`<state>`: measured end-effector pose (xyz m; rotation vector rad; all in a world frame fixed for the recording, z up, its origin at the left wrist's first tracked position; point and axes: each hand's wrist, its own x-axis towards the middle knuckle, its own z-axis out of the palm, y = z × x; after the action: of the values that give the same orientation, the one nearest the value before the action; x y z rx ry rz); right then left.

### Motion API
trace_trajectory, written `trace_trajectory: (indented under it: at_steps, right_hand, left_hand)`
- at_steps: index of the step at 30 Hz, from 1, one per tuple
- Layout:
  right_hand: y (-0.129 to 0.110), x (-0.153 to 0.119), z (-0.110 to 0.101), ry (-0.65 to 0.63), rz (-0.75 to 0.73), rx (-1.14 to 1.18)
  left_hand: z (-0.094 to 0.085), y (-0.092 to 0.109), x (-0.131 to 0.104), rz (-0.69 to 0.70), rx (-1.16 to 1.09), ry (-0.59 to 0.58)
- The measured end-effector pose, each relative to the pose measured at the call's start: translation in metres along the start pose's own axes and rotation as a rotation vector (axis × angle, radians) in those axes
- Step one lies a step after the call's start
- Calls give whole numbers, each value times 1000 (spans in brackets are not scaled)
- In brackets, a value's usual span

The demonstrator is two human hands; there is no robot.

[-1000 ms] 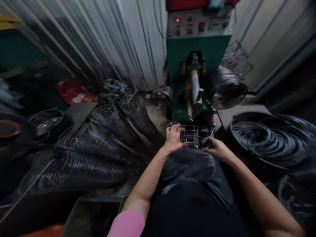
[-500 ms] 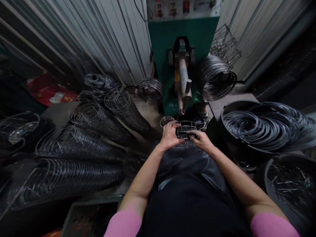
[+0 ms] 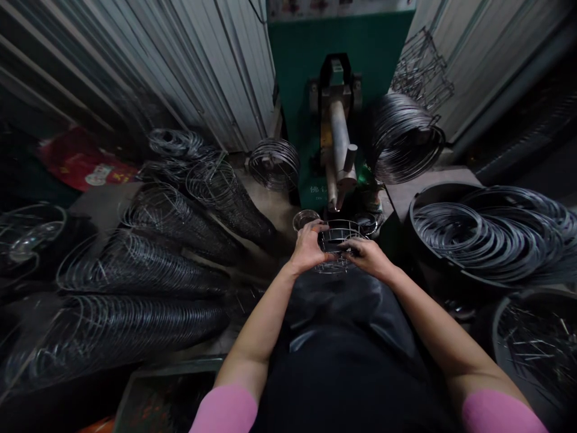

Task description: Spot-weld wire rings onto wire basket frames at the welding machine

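Note:
A small round wire basket (image 3: 345, 225) is held in front of my lap, just below the tip of the green machine's metal arm (image 3: 339, 141). My left hand (image 3: 310, 248) grips its left side, fingers on the upper ring and thumb lower down. My right hand (image 3: 364, 255) is closed at the basket's right front, with fingertips pressed together on its wires. Whether a loose wire is also in those fingertips, I cannot make out. A small round dish (image 3: 305, 220) stands behind my left hand.
Wire coils (image 3: 274, 165) and a larger coil (image 3: 406, 138) flank the machine. Long stacks of wire rings (image 3: 135, 325) lie at left. At right are a tub of wire rings (image 3: 451, 231) and a bin of short wire pieces (image 3: 536, 337).
The view has shifted slightly, so the machine sits a little higher in the picture. The basket has tilted or turned a little in my hands; both keep hold of it.

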<state>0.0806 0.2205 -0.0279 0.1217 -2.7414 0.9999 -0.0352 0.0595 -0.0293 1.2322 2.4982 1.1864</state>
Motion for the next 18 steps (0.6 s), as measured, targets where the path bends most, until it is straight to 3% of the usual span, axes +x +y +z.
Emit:
trace_trajectory:
  at_steps: [7,12,18]
  right_hand:
    - [8,5,6,91,-38,-58]
    - [8,13,5,78,0,-97]
    - [14,31,-3,63,-11,-107]
  left_hand:
    - [3,-16,16,73,-57,9]
    - [5,-25,25,124,-69,34]
    - [2,-28,39,82,-87,42]
